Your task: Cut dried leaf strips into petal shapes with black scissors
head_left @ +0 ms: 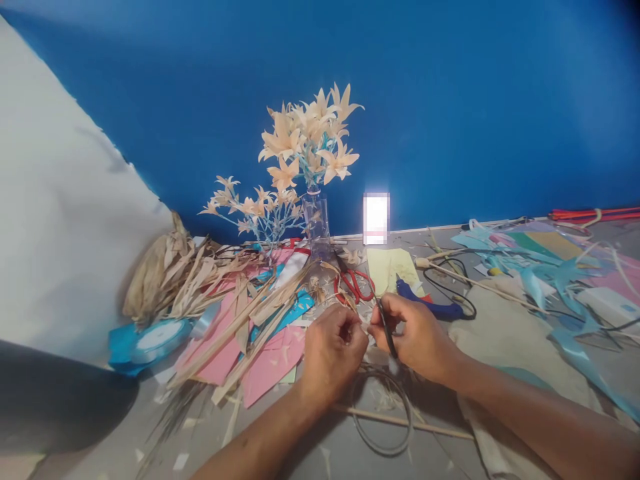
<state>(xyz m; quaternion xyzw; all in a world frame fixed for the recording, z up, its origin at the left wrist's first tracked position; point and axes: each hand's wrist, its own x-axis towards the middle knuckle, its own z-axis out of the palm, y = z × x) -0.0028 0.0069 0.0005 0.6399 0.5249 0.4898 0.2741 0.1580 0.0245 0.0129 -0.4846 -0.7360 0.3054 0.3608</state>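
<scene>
My left hand (334,350) is closed in a pinch on a small pale scrap, too small to name, with thumb and forefinger together. Just to its right, my right hand (423,340) is closed around a slim dark tool (385,327), whose exact kind I cannot make out. The tool slants between the two hands, and the fingertips of both nearly meet. Beyond them lie red-handled scissors (355,285). A blue glue gun (435,303) rests behind my right hand. Below the hands is a coil of grey wire (355,413).
Cream flowers (287,137) stand in a clear vase (317,227) by the blue wall. Dried husks (160,277), pink paper (275,357) and a blue ribbon roll (160,337) lie left. A thin stick (435,427) lies in front; beige cloth (505,333) and blue ribbons (580,347) are right.
</scene>
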